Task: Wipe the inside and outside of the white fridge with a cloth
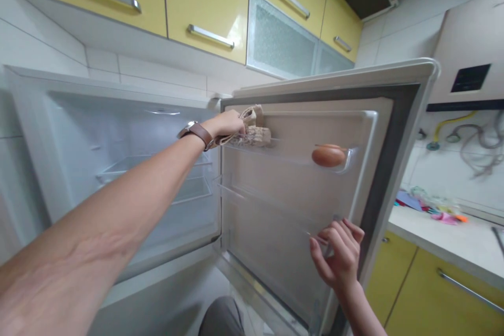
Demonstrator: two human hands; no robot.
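My left hand [229, 122], with a brown-strapped watch on its wrist, reaches up to the top shelf of the open fridge door [394, 131] and is closed on a beige cloth [254, 127] pressed against that shelf. A brown egg [328, 155] lies at the right end of the same shelf. My right hand [337, 254] is lower down, its fingers curled over the front edge of a lower clear door shelf [271, 205].
The fridge interior [129, 168] stands to the left with clear shelves. Yellow wall cabinets [205, 0] hang above. At the right is a white counter [441, 236] with colourful clutter, yellow base cabinets below and a wall heater [468, 52] with hoses.
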